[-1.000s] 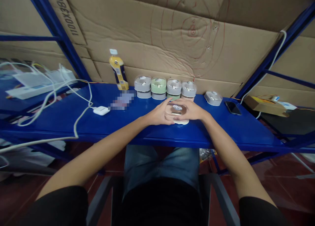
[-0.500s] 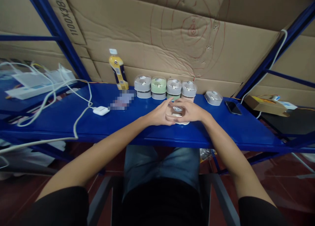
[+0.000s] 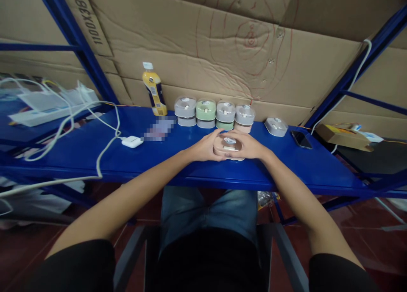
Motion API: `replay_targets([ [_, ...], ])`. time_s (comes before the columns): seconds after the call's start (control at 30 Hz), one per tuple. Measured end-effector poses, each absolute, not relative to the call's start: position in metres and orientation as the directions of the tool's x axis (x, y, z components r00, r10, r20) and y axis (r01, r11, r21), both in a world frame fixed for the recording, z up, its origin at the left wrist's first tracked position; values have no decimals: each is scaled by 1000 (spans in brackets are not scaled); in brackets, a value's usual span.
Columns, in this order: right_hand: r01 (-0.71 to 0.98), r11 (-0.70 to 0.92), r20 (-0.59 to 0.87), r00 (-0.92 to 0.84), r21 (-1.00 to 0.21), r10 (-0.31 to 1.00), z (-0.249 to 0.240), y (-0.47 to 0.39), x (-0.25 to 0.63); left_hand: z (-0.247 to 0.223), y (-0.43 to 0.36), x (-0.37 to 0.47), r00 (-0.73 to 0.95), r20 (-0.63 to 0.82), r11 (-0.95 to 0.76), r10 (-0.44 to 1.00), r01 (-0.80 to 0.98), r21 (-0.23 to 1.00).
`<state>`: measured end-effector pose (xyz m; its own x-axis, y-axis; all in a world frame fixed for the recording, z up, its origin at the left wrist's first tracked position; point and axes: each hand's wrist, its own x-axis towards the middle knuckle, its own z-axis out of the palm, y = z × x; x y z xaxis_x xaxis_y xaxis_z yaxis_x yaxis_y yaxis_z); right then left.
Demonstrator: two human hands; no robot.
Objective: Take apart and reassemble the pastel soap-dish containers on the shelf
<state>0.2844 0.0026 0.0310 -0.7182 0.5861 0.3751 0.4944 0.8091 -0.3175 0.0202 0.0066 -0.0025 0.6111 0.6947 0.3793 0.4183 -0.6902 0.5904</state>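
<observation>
Between my two hands is a brownish-pink container with a clear lid [image 3: 229,144], held just above or on the blue table near its front edge. My left hand [image 3: 206,147] wraps its left side, while my right hand [image 3: 252,146] grips the right side. A pale edge of something shows beneath it. Just behind stand stacked lidded containers in a row: a grey one [image 3: 185,107], a green one [image 3: 205,109], another grey one [image 3: 225,112] and a grey one over a pink one [image 3: 243,128]. A single grey container [image 3: 276,126] sits apart to the right.
A yellow bottle [image 3: 154,90] stands at the back left, beside a blurred-out flat item [image 3: 160,128]. A white charger-like case [image 3: 132,142] is joined to a cable. On the right lie a phone [image 3: 300,139] and an open cardboard box [image 3: 345,137]. Blue posts frame the table [image 3: 178,173].
Both hands still hold the container. Its lid now faces me more squarely and more of it shows between my hands. The other objects stay in place; the view has shifted slightly.
</observation>
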Motion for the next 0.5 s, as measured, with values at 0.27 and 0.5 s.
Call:
replay_targets([
  [0.27, 866, 448, 261, -390, -222, 883, 30, -45, 314, -13, 15, 15, 585, 413, -705, 698, 462, 538],
  [0.5, 986, -138, 213, 156, -96, 964, 40, -50, 363, -12, 16, 15, 577, 370, -678, 728, 524, 515],
])
